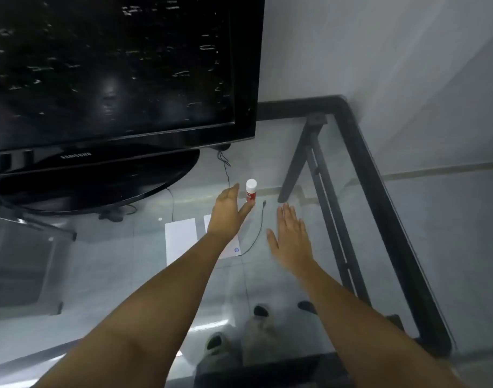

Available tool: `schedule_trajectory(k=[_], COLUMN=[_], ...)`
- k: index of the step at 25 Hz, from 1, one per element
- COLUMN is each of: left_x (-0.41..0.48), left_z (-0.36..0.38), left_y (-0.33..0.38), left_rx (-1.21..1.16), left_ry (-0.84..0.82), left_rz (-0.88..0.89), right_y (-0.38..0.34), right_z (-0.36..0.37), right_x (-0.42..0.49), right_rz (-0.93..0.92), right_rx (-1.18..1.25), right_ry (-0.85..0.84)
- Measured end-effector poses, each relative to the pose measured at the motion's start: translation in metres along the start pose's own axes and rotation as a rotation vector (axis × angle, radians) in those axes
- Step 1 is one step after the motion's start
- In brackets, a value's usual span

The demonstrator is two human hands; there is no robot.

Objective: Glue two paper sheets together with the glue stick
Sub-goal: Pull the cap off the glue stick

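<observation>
Dim, cool, greyish light with soft shadows. The dark television screen [108, 71] carries pale streaky reflections, and the glass counter [281, 275] shows a faint sheen. The wide lens bends straight edges toward the corners, and the whole picture is slightly soft and smeared

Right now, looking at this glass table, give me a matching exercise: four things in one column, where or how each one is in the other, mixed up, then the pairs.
Things:
1. glue stick
2. left hand
3. right hand
4. paper sheets

Places or states:
A. lying flat, partly under the left forearm
B. open, fingers spread flat, holding nothing
C. standing upright, white cap on
D. open, reaching at the glue stick

Pairs: 1-C, 2-D, 3-B, 4-A
</observation>
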State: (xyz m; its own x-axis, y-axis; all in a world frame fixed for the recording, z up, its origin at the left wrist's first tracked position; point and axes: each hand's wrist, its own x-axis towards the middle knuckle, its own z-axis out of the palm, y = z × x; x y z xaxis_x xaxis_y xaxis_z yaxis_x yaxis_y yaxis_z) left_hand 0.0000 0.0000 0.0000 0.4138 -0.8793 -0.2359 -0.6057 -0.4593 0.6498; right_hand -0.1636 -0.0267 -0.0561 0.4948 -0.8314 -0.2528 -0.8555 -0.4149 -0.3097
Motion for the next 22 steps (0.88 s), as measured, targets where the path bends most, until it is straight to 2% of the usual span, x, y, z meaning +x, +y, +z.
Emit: schedule_trajectory(k=[6,11,13,17,19,20,22], left_x=[0.02,0.018,0.01,-0.005,-0.009,-0.01,-0.01], left_z=[0.009,-0.003,-0.012,-0.024,-0.025,-0.026,-0.026], left_y=[0.004,0.007,0.008,0.005,0.003,0.002,0.001], left_rx=[-0.107,-0.179,-0.203,-0.202,-0.164,-0.143,-0.13], left_ry=[0.048,-0.023,-0.027,-0.004,-0.028,-0.041,-0.045], left_rz=[0.048,0.108,0.137,0.202,0.242,0.26,0.272], right_y=[0.002,0.0,-0.004,-0.026,-0.039,-0.044,-0.05], right_z=[0.008,-0.002,-0.019,-0.072,-0.092,-0.098,-0.104], right_x=[0.0,0.002,0.008,0.021,0.024,0.026,0.028], right_rz=[-0.007,0.009,0.045,0.136,0.108,0.079,0.012], right_rx=[-0.059,0.007,0.147,0.755,0.96,1.005,0.948], right_ry=[0.034,-0.017,-0.019,0.109,0.09,0.069,0.039])
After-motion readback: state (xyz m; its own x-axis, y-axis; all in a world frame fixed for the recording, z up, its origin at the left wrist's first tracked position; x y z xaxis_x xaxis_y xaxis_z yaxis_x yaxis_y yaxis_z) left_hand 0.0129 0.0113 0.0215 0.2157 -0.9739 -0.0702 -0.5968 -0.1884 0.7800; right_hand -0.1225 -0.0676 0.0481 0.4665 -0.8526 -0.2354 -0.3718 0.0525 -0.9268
